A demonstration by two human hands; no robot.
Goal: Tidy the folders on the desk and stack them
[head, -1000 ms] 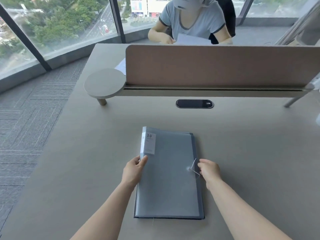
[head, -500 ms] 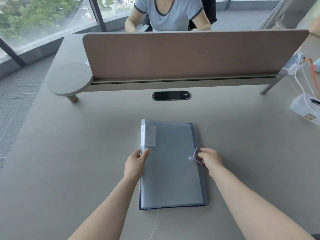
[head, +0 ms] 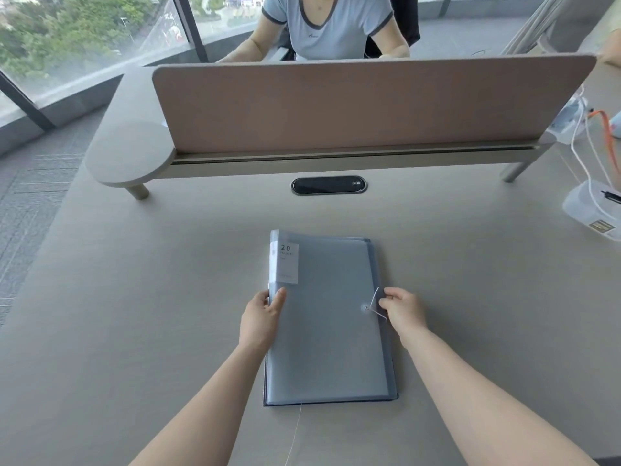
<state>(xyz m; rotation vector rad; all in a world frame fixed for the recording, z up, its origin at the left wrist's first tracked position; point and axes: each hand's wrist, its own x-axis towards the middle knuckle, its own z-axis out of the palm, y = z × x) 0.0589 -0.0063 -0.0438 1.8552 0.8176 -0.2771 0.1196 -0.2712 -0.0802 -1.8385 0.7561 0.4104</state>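
One legible marking is recorded: the number "20", printed in dark digits at the top of a white label (head: 284,262) fixed to the upper left corner of the top folder (head: 327,317), a translucent grey-blue one, on the desk (head: 134,297). Beneath the number, lines of smaller print are seen on the same label, but these are too small and blurred to be read. A small script logo is noted on the chest of the light blue T-shirt (head: 331,25) worn by the person seated beyond the divider; it cannot be deciphered. A yellowish sticker (head: 601,226) is observed on the white device at the right edge; its print is illegible.
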